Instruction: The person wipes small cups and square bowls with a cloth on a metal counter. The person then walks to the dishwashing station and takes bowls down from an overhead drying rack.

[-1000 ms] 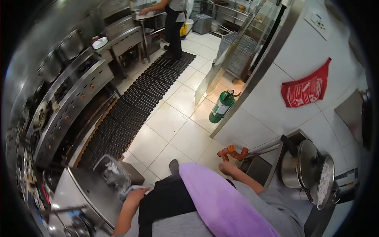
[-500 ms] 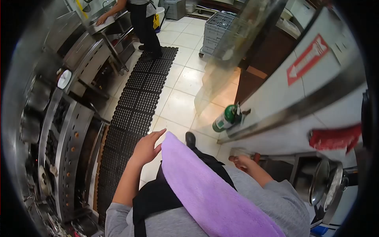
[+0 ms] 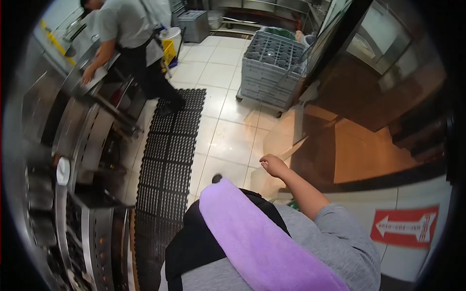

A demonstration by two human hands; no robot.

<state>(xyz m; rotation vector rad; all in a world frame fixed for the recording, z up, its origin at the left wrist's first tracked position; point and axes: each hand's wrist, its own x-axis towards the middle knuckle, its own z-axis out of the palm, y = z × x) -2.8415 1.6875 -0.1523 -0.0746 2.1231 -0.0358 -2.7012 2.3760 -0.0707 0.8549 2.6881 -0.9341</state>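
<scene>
My right hand is stretched out ahead and to the right, over the pale tiled floor beside a doorway strip. It holds nothing; its fingers are loosely bent and a little apart. My left hand is out of view. A long purple cloth lies down the front of my body, over a grey shirt and a black apron. Neither hand is seen touching the cloth. The tip of a dark shoe shows just past the cloth's far end.
A black perforated mat runs along the floor at the left, beside a steel cooking range. A co-worker stands at a steel counter. Grey glass racks are stacked on a wheeled base ahead. A red arrow sign is on the right wall.
I have moved forward; the co-worker and racks look closer. My left hand has left the view. My right hand has swung forward. The green cylinder has mostly passed behind my body.
</scene>
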